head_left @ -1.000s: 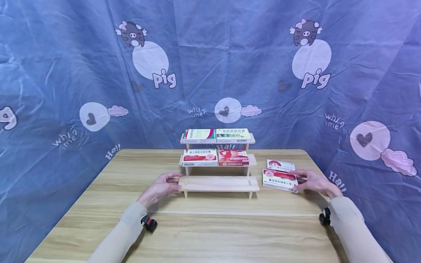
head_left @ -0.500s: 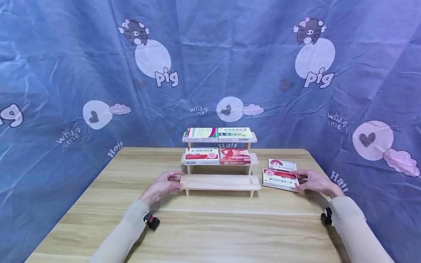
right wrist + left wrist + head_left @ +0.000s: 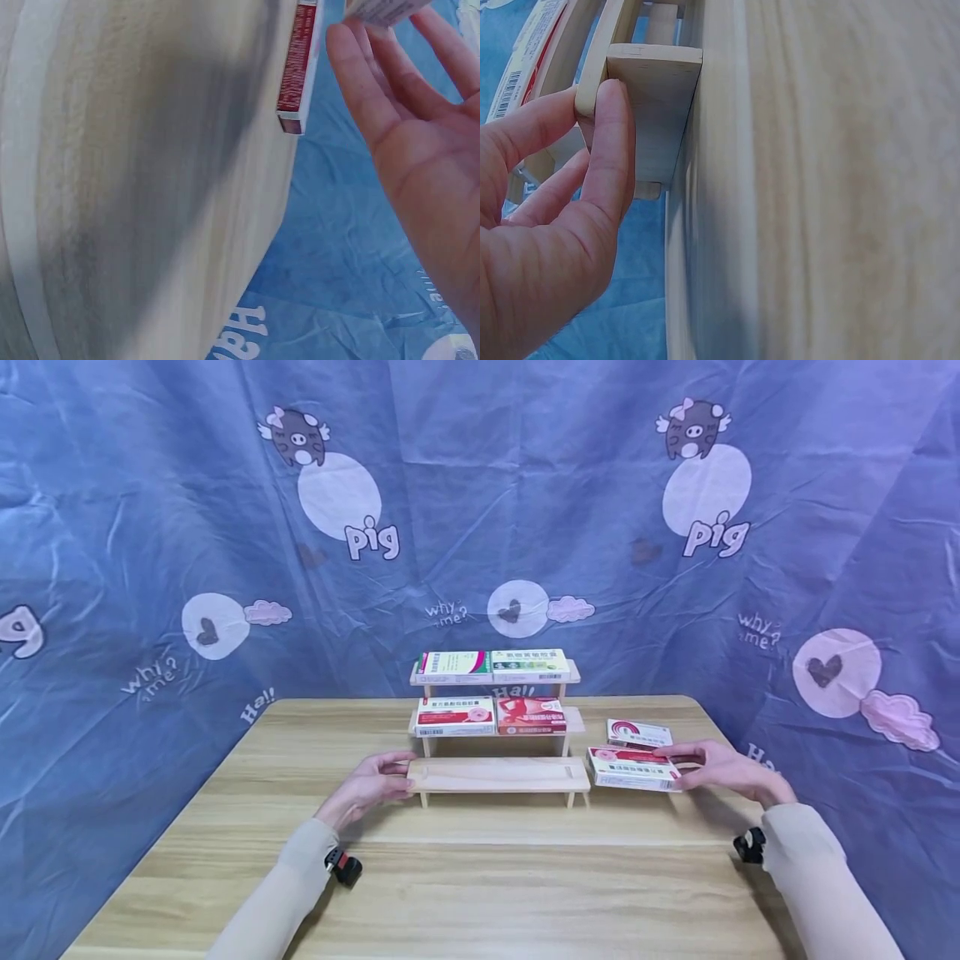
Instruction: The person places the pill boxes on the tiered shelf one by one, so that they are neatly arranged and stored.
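My left hand (image 3: 367,787) pinches the left end of the lowest board (image 3: 497,774) of a three-step wooden display stand. In the left wrist view, thumb and fingers lie on either side of that board (image 3: 592,67). To the right of the stand, my right hand (image 3: 731,772) grips a red-and-white medicine box (image 3: 632,769) by its right end. The right wrist view shows this box (image 3: 386,10) raised off the table between the fingertips. Just behind it, a second medicine box (image 3: 637,732) with a red arc lies flat on the table.
Two medicine boxes, one white and red (image 3: 453,717) and one red (image 3: 531,716), lie on the middle step. The top step bears a white, green and magenta box (image 3: 453,666) beside a white and green one (image 3: 529,665). A blue printed curtain (image 3: 465,527) hangs behind the table (image 3: 480,893).
The medicine box in my right hand has come up off the table and shifted slightly left, toward the stand. My left hand keeps its hold on the lowest board.
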`<action>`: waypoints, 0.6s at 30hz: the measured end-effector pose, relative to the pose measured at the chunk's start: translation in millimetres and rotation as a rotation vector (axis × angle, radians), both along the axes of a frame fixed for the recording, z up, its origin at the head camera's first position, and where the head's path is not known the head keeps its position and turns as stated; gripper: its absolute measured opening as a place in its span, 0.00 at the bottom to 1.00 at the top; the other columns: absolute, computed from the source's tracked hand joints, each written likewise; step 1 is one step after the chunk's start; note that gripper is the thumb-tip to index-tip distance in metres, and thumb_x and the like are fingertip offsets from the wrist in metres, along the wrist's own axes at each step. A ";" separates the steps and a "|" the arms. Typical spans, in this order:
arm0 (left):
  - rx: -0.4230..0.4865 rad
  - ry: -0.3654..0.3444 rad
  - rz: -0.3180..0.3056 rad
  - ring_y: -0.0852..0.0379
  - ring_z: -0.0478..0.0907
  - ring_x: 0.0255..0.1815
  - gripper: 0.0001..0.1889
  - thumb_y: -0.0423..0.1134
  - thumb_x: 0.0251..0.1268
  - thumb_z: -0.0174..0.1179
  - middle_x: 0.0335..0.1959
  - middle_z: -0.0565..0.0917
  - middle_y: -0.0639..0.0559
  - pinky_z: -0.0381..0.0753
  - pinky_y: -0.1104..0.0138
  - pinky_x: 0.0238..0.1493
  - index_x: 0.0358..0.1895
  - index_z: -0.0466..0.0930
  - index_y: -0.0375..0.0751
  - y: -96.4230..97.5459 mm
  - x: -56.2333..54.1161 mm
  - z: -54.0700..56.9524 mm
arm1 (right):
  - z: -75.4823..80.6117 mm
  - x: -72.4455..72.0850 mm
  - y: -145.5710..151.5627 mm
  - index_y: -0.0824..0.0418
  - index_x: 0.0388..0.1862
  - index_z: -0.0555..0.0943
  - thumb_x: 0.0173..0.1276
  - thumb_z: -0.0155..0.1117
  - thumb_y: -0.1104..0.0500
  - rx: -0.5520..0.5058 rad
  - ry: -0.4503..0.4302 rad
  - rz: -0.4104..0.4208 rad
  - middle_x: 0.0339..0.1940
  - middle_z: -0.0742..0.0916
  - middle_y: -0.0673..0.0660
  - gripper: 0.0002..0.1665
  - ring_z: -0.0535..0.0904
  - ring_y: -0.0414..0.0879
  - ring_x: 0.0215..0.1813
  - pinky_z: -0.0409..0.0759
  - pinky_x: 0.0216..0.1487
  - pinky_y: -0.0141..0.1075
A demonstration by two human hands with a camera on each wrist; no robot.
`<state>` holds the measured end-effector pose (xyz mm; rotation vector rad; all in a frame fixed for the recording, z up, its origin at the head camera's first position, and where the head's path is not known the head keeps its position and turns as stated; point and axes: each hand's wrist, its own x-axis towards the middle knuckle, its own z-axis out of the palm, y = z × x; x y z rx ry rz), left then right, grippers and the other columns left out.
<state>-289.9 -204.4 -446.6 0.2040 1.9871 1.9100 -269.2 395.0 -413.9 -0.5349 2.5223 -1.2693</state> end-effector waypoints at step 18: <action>-0.005 -0.010 0.005 0.54 0.81 0.41 0.34 0.20 0.59 0.59 0.53 0.72 0.39 0.87 0.61 0.52 0.71 0.61 0.29 0.5 0.7 2.0 | 8.5 7.8 -11.8 0.74 0.67 0.70 0.62 0.66 0.68 -0.133 -0.034 0.164 0.55 0.85 0.51 0.34 0.80 0.38 0.52 0.79 0.51 0.25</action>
